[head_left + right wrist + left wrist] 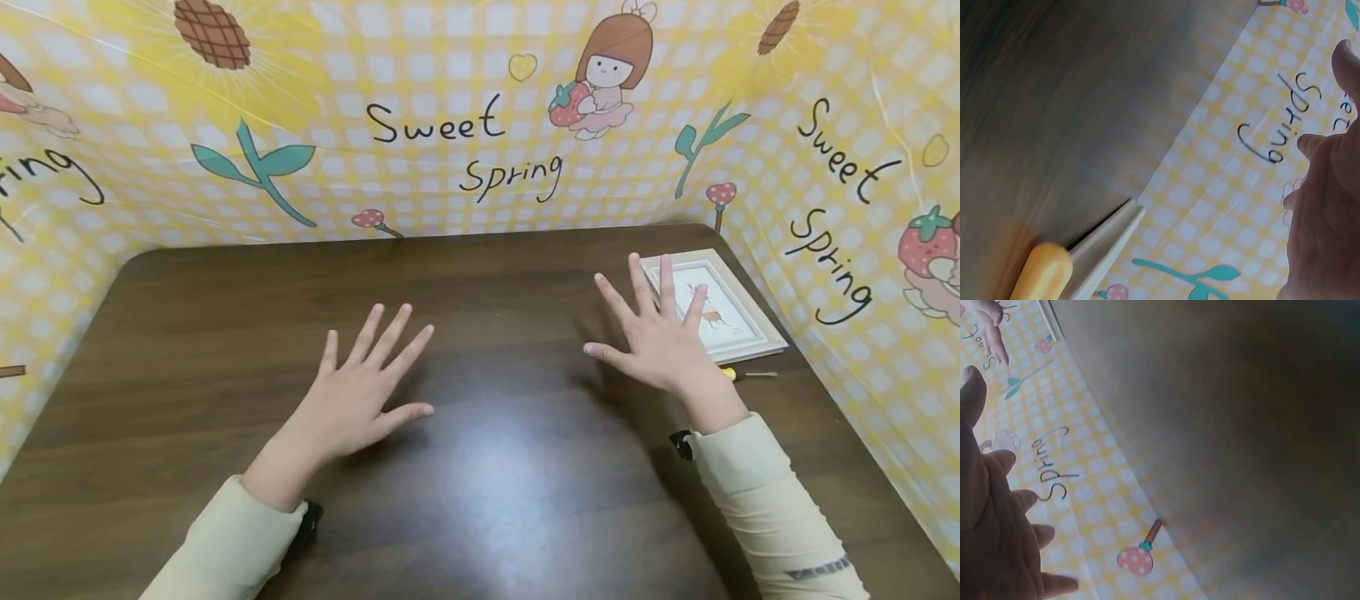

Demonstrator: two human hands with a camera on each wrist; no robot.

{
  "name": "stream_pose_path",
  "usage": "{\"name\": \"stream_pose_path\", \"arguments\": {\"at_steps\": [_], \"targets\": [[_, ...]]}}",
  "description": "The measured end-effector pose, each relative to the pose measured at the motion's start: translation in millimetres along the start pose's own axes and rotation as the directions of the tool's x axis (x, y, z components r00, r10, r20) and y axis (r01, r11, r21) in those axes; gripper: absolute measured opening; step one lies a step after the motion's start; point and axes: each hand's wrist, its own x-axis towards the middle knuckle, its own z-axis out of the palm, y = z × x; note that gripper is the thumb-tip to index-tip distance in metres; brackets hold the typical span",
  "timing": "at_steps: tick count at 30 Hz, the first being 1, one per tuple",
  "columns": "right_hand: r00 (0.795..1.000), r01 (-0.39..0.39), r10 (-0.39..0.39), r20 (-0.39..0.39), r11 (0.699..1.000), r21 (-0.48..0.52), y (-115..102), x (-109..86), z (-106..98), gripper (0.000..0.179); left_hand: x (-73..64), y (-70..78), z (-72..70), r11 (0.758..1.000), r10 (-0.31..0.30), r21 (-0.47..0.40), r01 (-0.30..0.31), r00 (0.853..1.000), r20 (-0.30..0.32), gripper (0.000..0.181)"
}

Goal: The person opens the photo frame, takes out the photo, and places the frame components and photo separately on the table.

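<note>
My left hand (351, 404) is held over the middle-left of the dark wooden table, fingers spread and straight, holding nothing. On the right, my right hand (660, 346) is spread the same way, its fingertips overlapping a picture frame (757, 333) in the head view. The frame has a pale wooden border and a small animal drawing. Beside its near edge lies a screwdriver with a yellow handle (728, 374) and a thin metal shaft; the right hand's wrist partly hides it. In the right wrist view the yellow handle (1044, 272) shows large next to the frame's edge (1107, 256).
The brown table (495, 517) has rounded far corners. A yellow-and-white checked cloth (442, 67) printed with flowers and the words "Sweet Spring" stands as a wall along the back and both sides. Dark straps (681, 444) show at the wrists.
</note>
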Motion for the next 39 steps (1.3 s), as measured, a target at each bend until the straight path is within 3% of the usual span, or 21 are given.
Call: {"name": "stream_pose_path", "arguments": {"at_steps": [12,21,35,39], "targets": [[0.997,-0.078,0.077,0.016,0.994,0.080,26,0.1,-11,0.091,33.7,19.9,-3.3,0.996,0.065,-0.060,-0.061,0.995,0.070,0.083],[0.988,-0.149,0.141,0.055,0.970,0.192,51,-4.4,-13,0.087,58.5,43.1,-0.9,0.989,0.113,-0.109,-0.102,0.987,0.110,0.082],[0.974,-0.226,0.220,0.052,0.937,0.265,92,-2.9,-20,0.091,90.7,71.8,9.5,0.971,0.122,-0.222,-0.090,0.983,0.138,0.078],[0.967,-0.255,0.246,0.066,0.925,0.281,103,-2.3,-19,0.093,100.3,81.7,13.5,0.958,0.105,-0.280,-0.062,0.985,0.140,0.076]]}}
